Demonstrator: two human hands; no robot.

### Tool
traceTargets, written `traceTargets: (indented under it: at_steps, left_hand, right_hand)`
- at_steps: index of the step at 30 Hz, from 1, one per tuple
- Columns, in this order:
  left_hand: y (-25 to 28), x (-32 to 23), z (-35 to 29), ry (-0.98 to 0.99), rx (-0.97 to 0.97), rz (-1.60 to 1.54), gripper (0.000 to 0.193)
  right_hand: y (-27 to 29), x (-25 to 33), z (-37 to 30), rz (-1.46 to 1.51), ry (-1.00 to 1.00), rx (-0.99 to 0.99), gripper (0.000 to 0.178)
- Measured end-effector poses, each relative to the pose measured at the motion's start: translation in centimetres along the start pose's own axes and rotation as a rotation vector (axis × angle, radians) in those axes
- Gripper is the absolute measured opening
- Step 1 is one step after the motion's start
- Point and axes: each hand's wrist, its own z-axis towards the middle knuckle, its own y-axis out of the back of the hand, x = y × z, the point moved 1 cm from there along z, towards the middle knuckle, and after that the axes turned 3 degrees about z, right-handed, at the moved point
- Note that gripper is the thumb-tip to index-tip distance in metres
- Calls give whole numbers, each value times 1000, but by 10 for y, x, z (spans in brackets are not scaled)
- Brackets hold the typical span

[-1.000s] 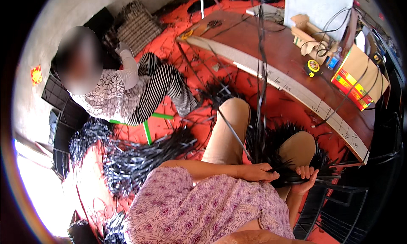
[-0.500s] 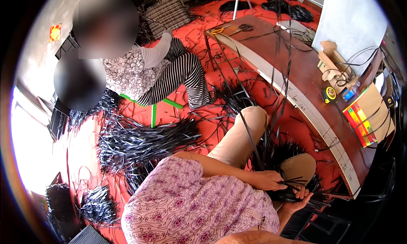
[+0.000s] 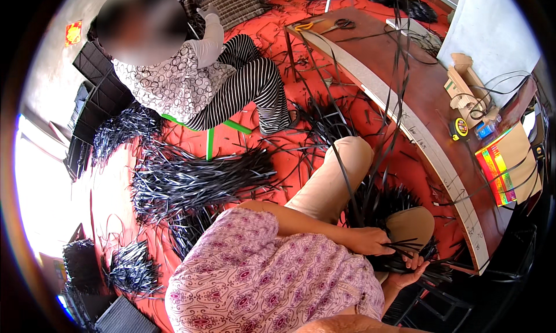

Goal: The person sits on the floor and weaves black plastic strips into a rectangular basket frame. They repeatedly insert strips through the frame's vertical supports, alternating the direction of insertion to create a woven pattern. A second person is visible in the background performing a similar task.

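My left hand (image 3: 370,240) is closed, its fingers gripping a few black plastic strips (image 3: 409,244) whose ends fan out to the right. Just below and to the right, my right hand (image 3: 405,277) curls its fingers around the dark strip work close to my left fingertips. What exactly lies between the right fingers is partly hidden. A mass of black strips (image 3: 399,200) spreads around my bent knee, beneath and beyond both hands. Long loose strips (image 3: 399,66) rise from there toward the top of the view.
A co-worker in striped trousers (image 3: 243,78) sits on a green stool (image 3: 210,143). Black strip bundles (image 3: 197,179) lie on the red floor covering (image 3: 113,202). At right, a brown table (image 3: 417,95) bears scissors (image 3: 341,24), a tape measure (image 3: 458,128) and cardboard (image 3: 512,168).
The view has shifted slightly. The co-worker's arm has moved up and away, beside the woven piece. My two hands stay close together on the strips, with only slight finger movement.
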Motion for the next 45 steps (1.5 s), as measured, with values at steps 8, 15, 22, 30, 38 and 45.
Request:
traceTargets:
  at_steps: [8,15,22,30,38,45]
  left_hand:
    - [5,-4,-4,8,8,28,49]
    - [5,-1,-3,-10,-1,-5,48]
    - [6,-1,-4,-11,-12,1,47]
    - [7,-1,-4,-7,-12,11,46]
    - [6,3,-5,-11,-31,16,46]
    - [8,3,-5,-12,-17,14,46]
  right_hand:
    - [5,1,1,21,-32,36,34]
    - [0,0,0,9,-12,26,34]
    - [-2,-1,0,-15,3,-17,35]
    - [-7,-2,-1,-18,3,-13,35]
    - [-1,-1,1,-12,-4,-19,34]
    - [-10,-4,0,-33,6,-36,35]
